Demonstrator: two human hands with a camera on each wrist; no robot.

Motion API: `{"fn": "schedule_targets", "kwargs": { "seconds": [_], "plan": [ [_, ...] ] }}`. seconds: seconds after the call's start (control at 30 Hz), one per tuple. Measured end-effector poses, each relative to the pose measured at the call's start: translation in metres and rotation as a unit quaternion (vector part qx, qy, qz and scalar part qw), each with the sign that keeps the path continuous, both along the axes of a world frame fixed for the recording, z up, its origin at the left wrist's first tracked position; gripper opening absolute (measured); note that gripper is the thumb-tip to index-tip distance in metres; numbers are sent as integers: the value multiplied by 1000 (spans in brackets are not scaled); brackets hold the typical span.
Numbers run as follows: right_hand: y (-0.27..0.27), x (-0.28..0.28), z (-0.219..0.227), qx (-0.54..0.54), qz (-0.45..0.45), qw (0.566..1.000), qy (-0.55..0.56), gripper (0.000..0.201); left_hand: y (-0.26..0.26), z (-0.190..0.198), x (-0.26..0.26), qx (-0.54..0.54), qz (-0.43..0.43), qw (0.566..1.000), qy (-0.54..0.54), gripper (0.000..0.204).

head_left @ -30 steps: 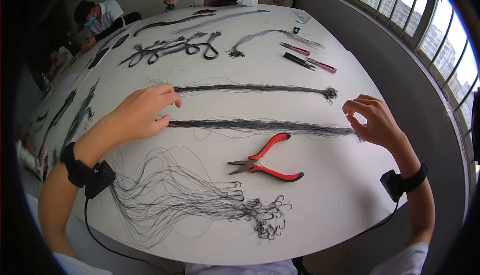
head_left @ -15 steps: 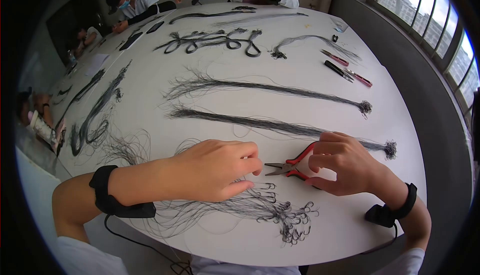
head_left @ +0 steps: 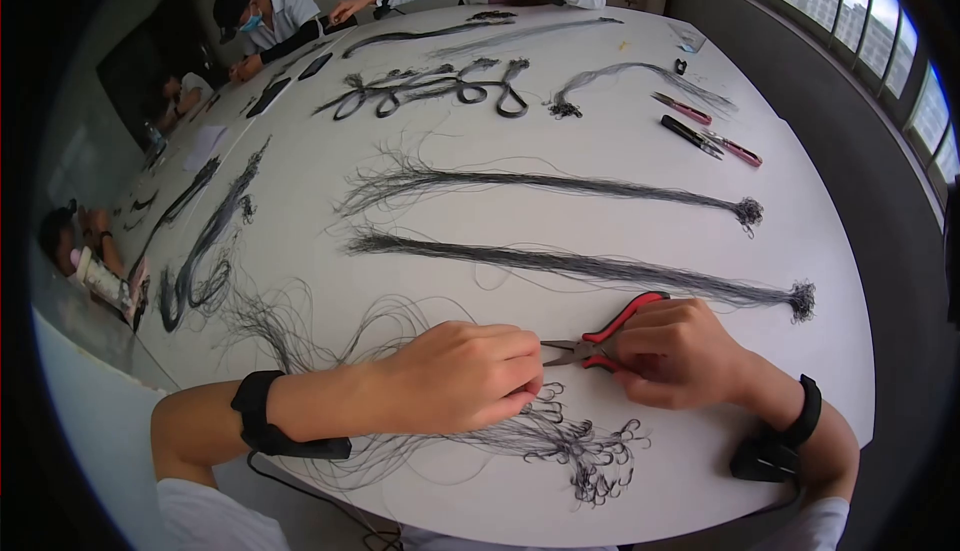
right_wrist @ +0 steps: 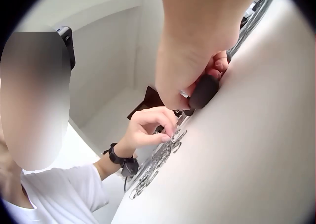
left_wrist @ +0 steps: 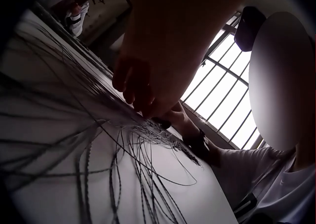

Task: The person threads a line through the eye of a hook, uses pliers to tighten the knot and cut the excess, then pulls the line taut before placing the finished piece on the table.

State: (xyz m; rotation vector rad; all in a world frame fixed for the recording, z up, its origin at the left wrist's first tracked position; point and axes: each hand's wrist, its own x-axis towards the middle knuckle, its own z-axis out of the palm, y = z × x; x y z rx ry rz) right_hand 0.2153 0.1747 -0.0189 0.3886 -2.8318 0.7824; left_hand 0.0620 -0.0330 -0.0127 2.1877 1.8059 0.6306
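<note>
Right hand (head_left: 682, 356) round red-handled pliers (head_left: 590, 351)

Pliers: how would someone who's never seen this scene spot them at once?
On the white table, find the nearer of the two long straight bundles. Just this side of it lie the pliers, partly covered by the right hand, their jaws pointing toward the left hand. Their bright red handle sets them apart from the pink-handled tools and black tool farther away.
</note>
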Motion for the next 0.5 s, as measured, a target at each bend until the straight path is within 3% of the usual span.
{"fn": "schedule_targets", "kwargs": {
  "seconds": [0.3,0.5],
  "plan": [
    [3,1,-4,-31,5,999,19,8,-2,0,-1,16,16,999,-27,10],
    [2,1,-2,-30,9,999,24,10,3,0,6,47,36,998,21,9]
  ]
}}
